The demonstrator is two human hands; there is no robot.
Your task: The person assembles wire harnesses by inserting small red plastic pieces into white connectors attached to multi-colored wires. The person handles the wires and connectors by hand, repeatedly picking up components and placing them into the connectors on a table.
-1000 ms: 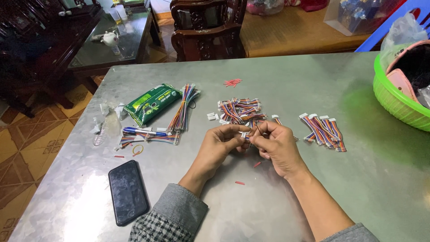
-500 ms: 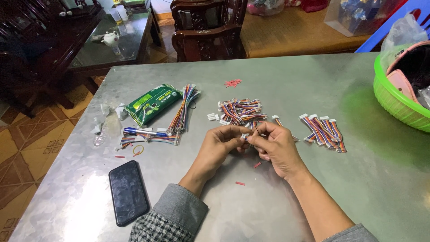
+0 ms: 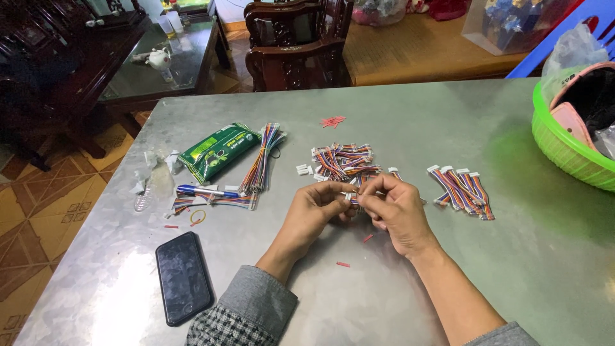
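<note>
A small white-plugged wire connector (image 3: 351, 196) sits pinched at the table's middle between both hands — the left hand (image 3: 314, 214) curled with thumb and forefinger closed on it, the right hand (image 3: 396, 208) knuckles-up, fingertips closed on its other end. At twelve o'clock lies a pile of coloured wire leads (image 3: 343, 160); at three, a sorted row of leads (image 3: 462, 190). At eight o'clock rests a black phone (image 3: 183, 277) — all on the metal table (image 3: 410, 122).

A grey metal-topped table (image 3: 448, 128) fills the near ground, its surface dully reflecting soft light. Beyond its far edge stands a dark carved wooden chair (image 3: 298, 45). Left of the chair sits a low glass-topped coffee table (image 3: 160, 70) — dark-framed. Below the metal table's left edge, patterned brown floor tiles (image 3: 38, 211) show. Right of the chair — a tan mat (image 3: 416, 54).
</note>
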